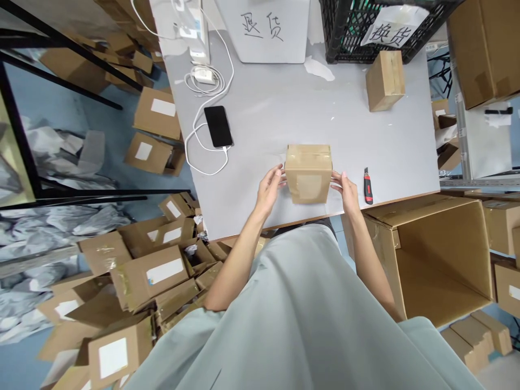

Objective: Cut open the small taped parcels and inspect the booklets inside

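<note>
A small taped cardboard box [309, 176] is near the front edge of the grey table, between my two hands. My left hand [270, 187] has its fingertips against the box's left side, the thumb apart from the other fingers. Against the opposite side rest the fingers of my right hand [345, 190], so the box is gripped between both hands. Whether its underside touches the table I cannot tell. To the right of my right hand lies a red and black box cutter [368, 187].
On the table [284, 108] are a plugged-in phone [218, 126], a power strip [199, 32], another small box [385, 81], a grey bin [268, 27] and a black crate [345, 32]. A large open carton [442, 260] stands at right; piled boxes [158, 271] fill the left floor.
</note>
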{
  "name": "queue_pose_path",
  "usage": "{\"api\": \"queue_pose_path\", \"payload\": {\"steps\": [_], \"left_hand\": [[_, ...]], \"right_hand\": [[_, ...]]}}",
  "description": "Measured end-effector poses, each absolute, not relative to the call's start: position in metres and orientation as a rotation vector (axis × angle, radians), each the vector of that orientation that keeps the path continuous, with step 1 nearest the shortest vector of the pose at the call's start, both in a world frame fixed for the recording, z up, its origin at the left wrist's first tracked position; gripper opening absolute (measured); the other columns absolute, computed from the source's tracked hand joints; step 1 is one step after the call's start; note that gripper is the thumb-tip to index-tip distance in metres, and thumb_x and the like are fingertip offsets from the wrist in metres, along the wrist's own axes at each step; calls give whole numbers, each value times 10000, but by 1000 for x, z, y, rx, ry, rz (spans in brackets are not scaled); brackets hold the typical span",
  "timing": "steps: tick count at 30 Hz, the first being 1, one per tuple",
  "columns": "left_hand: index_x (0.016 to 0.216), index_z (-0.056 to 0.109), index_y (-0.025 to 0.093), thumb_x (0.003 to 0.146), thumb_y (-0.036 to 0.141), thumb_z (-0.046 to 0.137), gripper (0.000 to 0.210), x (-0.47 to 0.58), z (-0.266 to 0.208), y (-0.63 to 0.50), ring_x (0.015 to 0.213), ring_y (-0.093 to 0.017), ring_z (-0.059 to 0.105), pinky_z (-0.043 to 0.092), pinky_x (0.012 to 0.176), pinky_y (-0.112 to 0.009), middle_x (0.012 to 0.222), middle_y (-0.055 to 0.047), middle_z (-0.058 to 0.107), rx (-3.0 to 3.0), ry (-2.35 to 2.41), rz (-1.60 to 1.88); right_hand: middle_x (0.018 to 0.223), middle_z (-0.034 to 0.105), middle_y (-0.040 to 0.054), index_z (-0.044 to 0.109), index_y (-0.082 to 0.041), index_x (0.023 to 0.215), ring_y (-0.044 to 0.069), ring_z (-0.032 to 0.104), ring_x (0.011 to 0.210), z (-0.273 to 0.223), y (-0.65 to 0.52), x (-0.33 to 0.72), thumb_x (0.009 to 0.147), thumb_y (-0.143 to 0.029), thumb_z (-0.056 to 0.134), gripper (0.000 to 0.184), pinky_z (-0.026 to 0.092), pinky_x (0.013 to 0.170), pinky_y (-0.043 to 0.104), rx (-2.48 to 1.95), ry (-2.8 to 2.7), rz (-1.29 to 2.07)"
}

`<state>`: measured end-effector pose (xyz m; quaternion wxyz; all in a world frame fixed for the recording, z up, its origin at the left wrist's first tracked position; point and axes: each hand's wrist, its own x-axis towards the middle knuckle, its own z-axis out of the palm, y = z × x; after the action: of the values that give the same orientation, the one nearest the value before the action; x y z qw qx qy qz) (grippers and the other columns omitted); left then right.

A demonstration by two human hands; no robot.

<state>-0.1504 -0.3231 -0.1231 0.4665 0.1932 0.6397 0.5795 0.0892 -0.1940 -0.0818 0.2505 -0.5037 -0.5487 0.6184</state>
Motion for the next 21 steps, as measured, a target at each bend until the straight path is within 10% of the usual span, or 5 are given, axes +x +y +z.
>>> {"api": "queue_pose_path", "payload": {"steps": [7, 21], "left_hand": [[1469, 704, 182, 925, 640, 815, 720, -139, -123, -344, 1141, -265, 771, 632, 1033, -413, 1265, -142, 791, 540, 1648, 1339], [1472, 723, 202, 1070, 684, 544, 653, -180, -115, -351, 1400, -313, 650, 492, 1243, -471, 1453, -148, 730, 995, 1763, 1163]], "right_hand": [[1271, 795, 129, 763, -232, 1194, 289, 740, 1172, -99, -206, 94, 867, -867, 717, 716, 622, 1047, 449, -1432, -1554, 1541], [1248, 800, 126, 776, -233, 1135, 279, 779, 1111, -129, -193, 122, 834, -881, 728, 717, 652, 999, 468, -1657, -1473, 1762]]}}
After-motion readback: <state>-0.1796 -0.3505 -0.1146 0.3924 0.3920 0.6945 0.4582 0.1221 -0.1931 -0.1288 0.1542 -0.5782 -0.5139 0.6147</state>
